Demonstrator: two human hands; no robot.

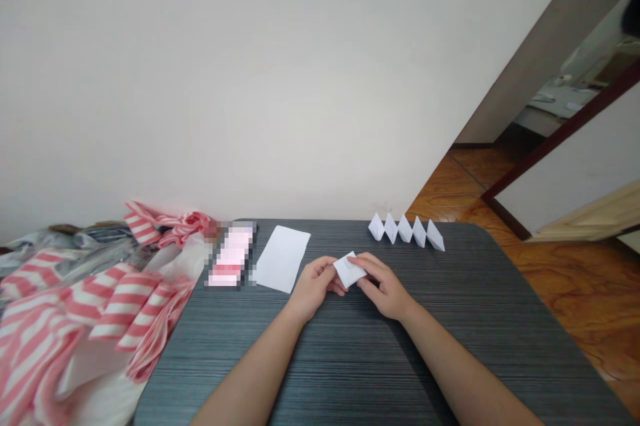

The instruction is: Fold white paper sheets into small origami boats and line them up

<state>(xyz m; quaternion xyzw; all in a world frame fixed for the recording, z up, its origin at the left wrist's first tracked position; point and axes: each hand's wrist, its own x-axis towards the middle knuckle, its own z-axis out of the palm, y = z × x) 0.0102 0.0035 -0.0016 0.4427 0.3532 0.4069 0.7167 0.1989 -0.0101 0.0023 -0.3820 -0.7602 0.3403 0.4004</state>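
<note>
- White paper, folded into a small paper square (349, 273), is in both hands over the middle of the tabletop (350, 359), nearer its far edge than its near side; whether it touches the surface I cannot tell
- Fingers of the left hand (311, 285) are closed in on the square's left corner, thumb near the edge and other fingers curled beneath; those of the right hand (387, 291) pinch its right side, narrow, with a fingertip on the upper face
- Step in hand, as I judge it: working a fold or lining up the layers; a mark, perhaps a crease or flap, shows on the face, too small to read
- Next move, I would say, calls for a steady left hold, edges kept even, and light right-hand pressure along the crease; a slack grip could let the layers slip askew
- Five folded papers (405, 229) sit in a row along the far edge, towards the far right corner; they look much alike
- One flat paper sheet (283, 259) lies left of the hands, near the far left corner; just beside it, a pink-and-white panel (231, 256), blurred out
</note>
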